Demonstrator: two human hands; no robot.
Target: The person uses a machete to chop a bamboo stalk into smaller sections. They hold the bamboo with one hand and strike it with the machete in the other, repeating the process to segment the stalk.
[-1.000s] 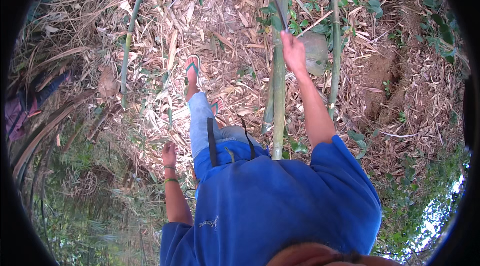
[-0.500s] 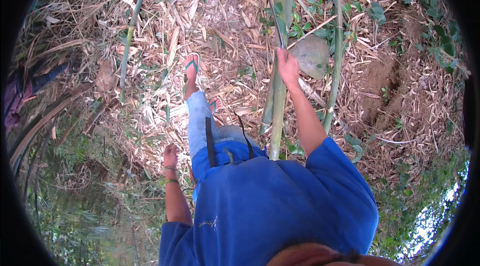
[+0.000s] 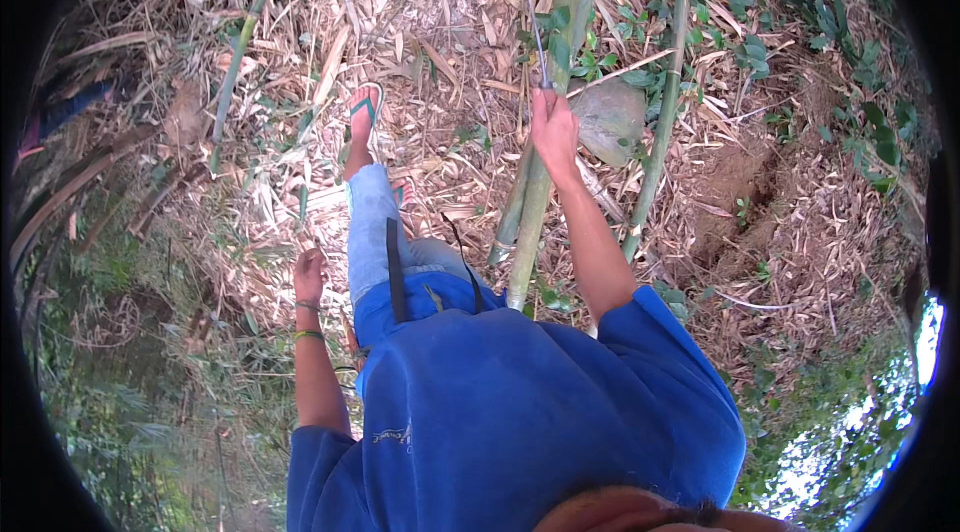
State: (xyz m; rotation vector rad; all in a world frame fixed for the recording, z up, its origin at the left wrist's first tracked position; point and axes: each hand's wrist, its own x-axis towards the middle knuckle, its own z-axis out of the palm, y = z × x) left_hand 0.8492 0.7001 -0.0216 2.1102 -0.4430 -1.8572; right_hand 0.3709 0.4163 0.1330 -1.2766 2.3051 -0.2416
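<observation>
Underfoot everywhere, a ground littered with dry bamboo leaves and husks, straw-coloured, with green creepers at upper right. Filling the lower middle, a blue shirt; above it, a leg in light blue jeans stepping forward onto a foot in a green flip-flop. Rising up the middle, a cluster of green bamboo stems, with a thinner stem just to the right and another leaning one well apart at upper left. Just beside the cluster, a rounded grey stone. Stretched forward against the stems, the right hand, fingers clenched round the handle of a thin blade pointing up and away alongside the bamboo. Hanging low by the hip, the left hand, fingers loosely curled, grasping nothing visible, green bands round the wrist. Across the waist, a dark strap.
</observation>
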